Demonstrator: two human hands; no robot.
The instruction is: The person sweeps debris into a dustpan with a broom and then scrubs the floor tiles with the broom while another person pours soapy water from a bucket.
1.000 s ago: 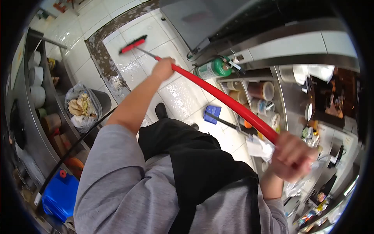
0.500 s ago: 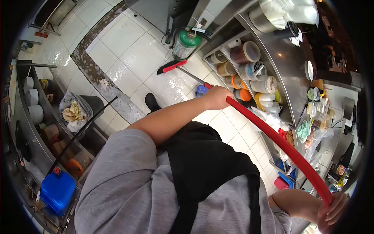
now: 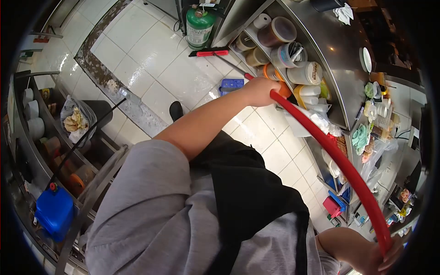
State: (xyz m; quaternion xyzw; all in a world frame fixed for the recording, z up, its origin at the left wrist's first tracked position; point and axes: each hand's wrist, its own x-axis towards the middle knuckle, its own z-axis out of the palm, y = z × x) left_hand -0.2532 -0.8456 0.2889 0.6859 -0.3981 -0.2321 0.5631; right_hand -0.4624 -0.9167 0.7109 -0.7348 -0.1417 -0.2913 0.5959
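I hold a broom with a long red handle [image 3: 327, 146] in both hands. My left hand [image 3: 262, 91] is wrapped round the lower part of the handle, in front of the shelf. At the lower right, my right hand [image 3: 389, 256] grips the handle's upper end. The broom's red head [image 3: 208, 53] with dark bristles rests on the white tiles, at the foot of a green gas cylinder [image 3: 200, 27] and beside the shelf unit's base. A blue plastic object [image 3: 230, 85] lies on the floor near the broom's shaft.
A steel counter [image 3: 327, 50] with shelves of tubs [image 3: 305, 73] stands to the right. On the left are a lined trash bin [image 3: 98, 112], a steel shelf unit and a blue jug [image 3: 54, 213]. A wet, dirty channel [image 3: 133, 107] crosses the shiny floor.
The broom head has moved right past the cylinder's front, towards the shelf base, and turned more level. The view has shifted. Both hands keep their hold on the handle.
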